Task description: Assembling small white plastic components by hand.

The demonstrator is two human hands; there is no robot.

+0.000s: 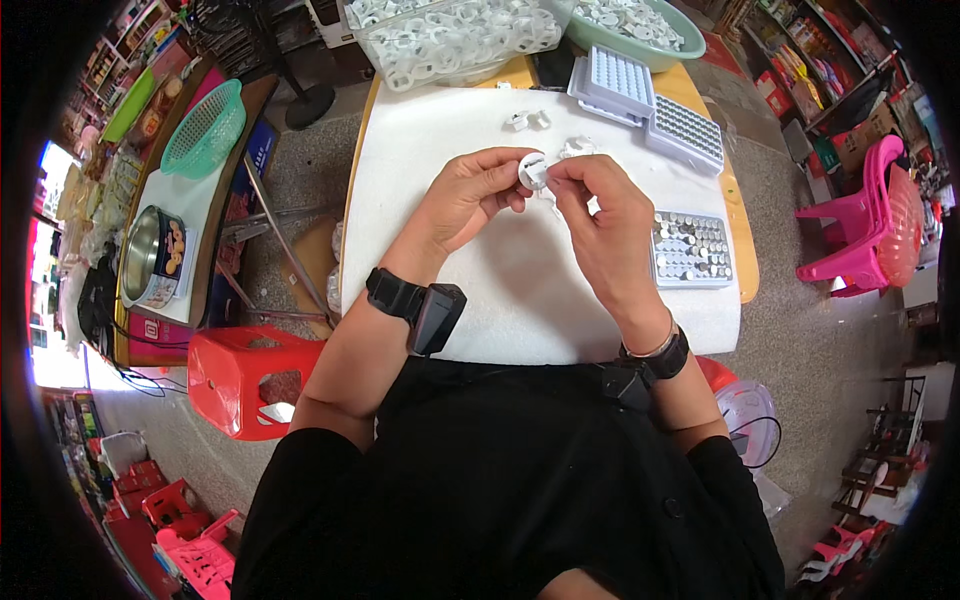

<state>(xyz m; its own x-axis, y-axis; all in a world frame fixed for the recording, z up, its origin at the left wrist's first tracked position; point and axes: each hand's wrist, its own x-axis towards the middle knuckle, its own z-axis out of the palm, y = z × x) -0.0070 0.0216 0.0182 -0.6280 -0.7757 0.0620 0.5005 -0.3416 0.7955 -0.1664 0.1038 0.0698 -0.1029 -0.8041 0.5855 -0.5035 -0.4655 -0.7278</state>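
Over the middle of the table, my left hand (462, 198) pinches a small round white plastic part (531, 168) between thumb and fingers. A dark slot shows on the part's face. My right hand (612, 235) is closed in a pinch at the part's right edge; what its fingertips hold, if anything, is too small to make out. Just beyond the hands lie a few loose white plastic pieces (529, 120) and a small white heap (578, 147), partly hidden by the right hand. Right of that hand sits a tray (692, 222) of small round silvery discs.
White foam sheeting (480, 310) covers the wooden table. At its far side stand a clear bin (460, 70) and a green basin (690, 45), both full of white parts. Stacked white trays (685, 132) lie at the far right. A red stool (225, 385) stands left.
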